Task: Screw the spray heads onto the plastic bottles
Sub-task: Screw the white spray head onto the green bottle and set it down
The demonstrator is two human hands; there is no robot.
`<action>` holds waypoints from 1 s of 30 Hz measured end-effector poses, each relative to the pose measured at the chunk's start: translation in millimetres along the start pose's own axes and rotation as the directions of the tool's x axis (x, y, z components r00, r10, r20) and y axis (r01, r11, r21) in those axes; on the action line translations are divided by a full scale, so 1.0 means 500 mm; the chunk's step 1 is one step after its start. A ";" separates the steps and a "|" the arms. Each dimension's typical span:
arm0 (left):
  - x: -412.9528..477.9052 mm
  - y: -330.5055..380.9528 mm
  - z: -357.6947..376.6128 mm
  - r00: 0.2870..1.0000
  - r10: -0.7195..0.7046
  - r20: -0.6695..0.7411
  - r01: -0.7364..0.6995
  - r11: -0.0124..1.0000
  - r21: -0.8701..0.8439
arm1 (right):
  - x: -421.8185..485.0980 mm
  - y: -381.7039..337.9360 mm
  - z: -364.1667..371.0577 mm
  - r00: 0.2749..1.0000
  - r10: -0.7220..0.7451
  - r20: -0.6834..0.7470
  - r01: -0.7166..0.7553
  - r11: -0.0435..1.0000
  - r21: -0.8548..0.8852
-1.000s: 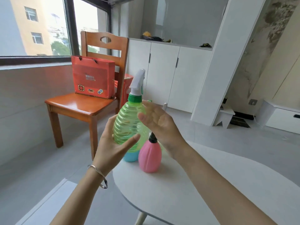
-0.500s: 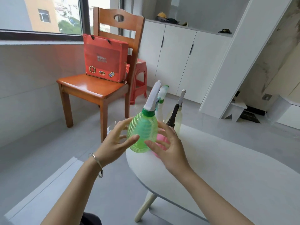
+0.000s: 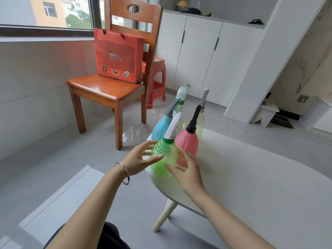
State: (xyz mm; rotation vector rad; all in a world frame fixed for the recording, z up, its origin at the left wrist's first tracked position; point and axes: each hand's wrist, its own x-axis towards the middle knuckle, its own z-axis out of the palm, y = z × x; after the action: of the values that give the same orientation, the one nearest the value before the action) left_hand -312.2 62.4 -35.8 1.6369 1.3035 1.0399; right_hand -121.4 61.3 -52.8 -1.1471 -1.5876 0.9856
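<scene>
A green ribbed bottle (image 3: 162, 157) with a white spray head (image 3: 172, 127) on a green collar stands at the left edge of the white table (image 3: 251, 177). My left hand (image 3: 138, 158) is beside it on the left, fingers spread, thumb tip resting on its front. On its right is my right hand (image 3: 186, 170), also spread, with the index fingertip on the bottle. Just behind stand a blue bottle (image 3: 159, 128) with a grey head, a pink bottle (image 3: 188, 142) with a black head, a pale clear bottle (image 3: 198, 121) and a white-and-green spray head (image 3: 182, 94).
A wooden chair (image 3: 106, 88) carrying a red paper bag (image 3: 118, 54) stands on the floor to the left, with a red plastic stool (image 3: 156, 81) behind it. White cabinets (image 3: 197, 54) line the far wall. A table leg (image 3: 164, 215) slants down below the edge.
The green bottle came down from chest height, where both palms held it, onto the table's edge. My fingers have loosened and spread around it. The view has tilted downward.
</scene>
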 end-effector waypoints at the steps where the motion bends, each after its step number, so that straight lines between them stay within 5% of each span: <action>1: 0.000 -0.001 0.003 1.000 0.005 0.001 -0.005 1.000 0.009 | 0.002 0.004 0.001 1.000 0.011 0.006 -0.011 1.000 0.003; 24: 0.020 -0.019 0.025 0.997 -0.018 -0.070 0.021 0.999 0.047 | 0.018 -0.005 -0.021 1.000 -0.023 -0.013 0.021 0.996 -0.081; 30: 0.014 -0.031 0.018 0.987 -0.084 -0.138 0.098 0.990 0.097 | 0.032 -0.224 -0.104 0.937 -0.337 -0.093 0.345 0.934 0.090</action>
State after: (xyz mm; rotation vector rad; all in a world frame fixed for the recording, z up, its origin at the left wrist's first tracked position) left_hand -308.4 71.2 -52.4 1.5893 1.5292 1.0570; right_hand -100.0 53.9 69.4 -0.7917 -1.5869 0.7745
